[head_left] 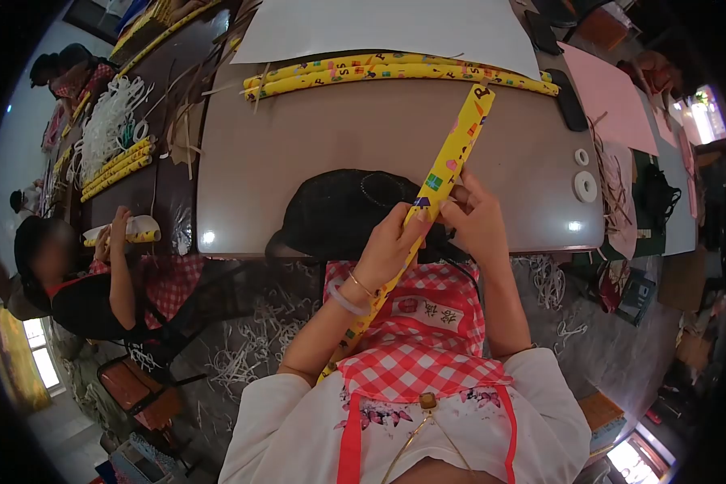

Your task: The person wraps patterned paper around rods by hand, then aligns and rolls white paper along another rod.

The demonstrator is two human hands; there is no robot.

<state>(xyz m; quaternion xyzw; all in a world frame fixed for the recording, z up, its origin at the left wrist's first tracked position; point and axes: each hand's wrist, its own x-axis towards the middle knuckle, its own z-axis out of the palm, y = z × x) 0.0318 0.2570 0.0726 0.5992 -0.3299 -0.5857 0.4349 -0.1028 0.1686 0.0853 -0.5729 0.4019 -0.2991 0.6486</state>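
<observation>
A long yellow roll of printed wrapping paper (444, 173) slants from my chest up over the table. My left hand (389, 246) is closed around its middle. Just above, my right hand (477, 216) grips the same roll, with the thumb at its near side and some fingers partly hidden behind it. A black cloth bag or cap (331, 206) lies on the table edge beside my left hand. Farther back, yellow printed rolls (347, 77) lie side by side, partly under a white sheet (379, 32).
White tape rolls (585, 187) and a dark phone-like object (571, 101) lie on the right of the brown table (250, 145). At left, a seated person (81, 274) handles a yellow roll near white strips (109, 129). White scraps (258, 347) litter the floor.
</observation>
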